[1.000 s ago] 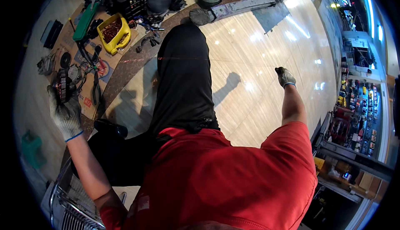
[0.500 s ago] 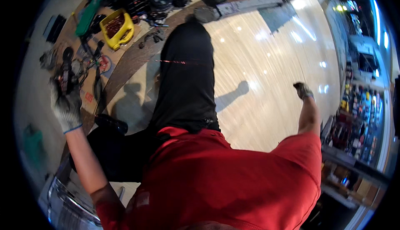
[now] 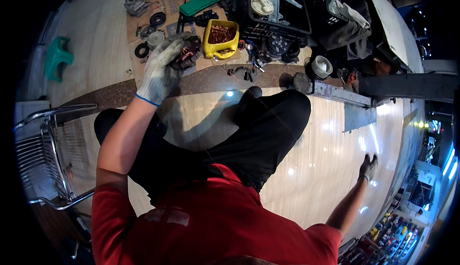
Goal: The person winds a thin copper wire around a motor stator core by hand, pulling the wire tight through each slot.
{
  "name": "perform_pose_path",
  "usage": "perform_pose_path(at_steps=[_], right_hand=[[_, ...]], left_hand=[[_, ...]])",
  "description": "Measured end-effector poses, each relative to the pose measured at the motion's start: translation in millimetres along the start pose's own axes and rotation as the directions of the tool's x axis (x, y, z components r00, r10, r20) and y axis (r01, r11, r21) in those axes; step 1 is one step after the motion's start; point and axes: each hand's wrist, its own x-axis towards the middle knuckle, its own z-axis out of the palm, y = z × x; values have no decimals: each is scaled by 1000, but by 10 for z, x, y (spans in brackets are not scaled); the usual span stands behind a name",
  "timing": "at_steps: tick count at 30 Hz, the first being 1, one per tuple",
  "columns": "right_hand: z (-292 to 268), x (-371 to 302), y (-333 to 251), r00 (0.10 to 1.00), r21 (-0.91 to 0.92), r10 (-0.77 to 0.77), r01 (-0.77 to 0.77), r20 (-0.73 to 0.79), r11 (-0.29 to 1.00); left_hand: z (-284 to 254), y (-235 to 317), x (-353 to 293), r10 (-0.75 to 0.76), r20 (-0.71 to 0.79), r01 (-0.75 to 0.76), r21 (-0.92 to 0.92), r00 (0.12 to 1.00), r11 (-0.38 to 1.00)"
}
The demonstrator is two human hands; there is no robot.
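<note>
My left hand (image 3: 163, 66), in a white knit glove with a blue cuff edge, grips a dark round motor part with copper windings, apparently a stator (image 3: 187, 56). It is held just left of a cut-open yellow jug (image 3: 221, 53) filled with copper wire scraps (image 3: 222, 34). Far out to the right, my right hand (image 3: 368, 168) is stretched over the pale floor, gloved, with its fingers apart and nothing visible in them. Thin strands of wire (image 3: 282, 119) cross in front of my dark trousers; where their ends lead I cannot make out.
Cardboard (image 3: 139, 25) under the work bears black rings and loose motor parts. A green-handled tool (image 3: 201, 2) lies behind the jug, with black crates (image 3: 306, 11) to its right. A green stool (image 3: 58, 58) and a metal chair (image 3: 52, 154) stand at left; a white fan wheel (image 3: 321, 67) sits ahead.
The view has swung toward the left, bringing the crates and chair in. My left hand now holds the stator nearer the yellow jug. My right hand's fingers have gone from curled to apart.
</note>
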Motion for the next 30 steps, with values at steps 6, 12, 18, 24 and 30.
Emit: perform_pose_path(at_steps=[6, 12, 18, 24, 30], right_hand=[[-1260, -1000, -3393, 723, 748, -683, 507, -100, 427], [-1315, -1888, -5035, 238, 707, -938, 617, 252, 347], [-1183, -1883, -5349, 33, 891, -969, 388, 243, 237], [-1057, -1915, -5235, 176, 615, -984, 777, -5, 135], [-1056, -1982, -5084, 156, 392, -951, 919, -267, 41]], left_hand=[[-25, -6, 30, -87, 213, 23, 284, 973, 959], [102, 8, -52, -80, 294, 8, 236, 952, 972], [163, 108, -140, -181, 327, 151, 114, 928, 982], [175, 204, -159, -255, 308, 195, 212, 917, 957], [176, 225, -127, -219, 367, 130, 251, 904, 959]])
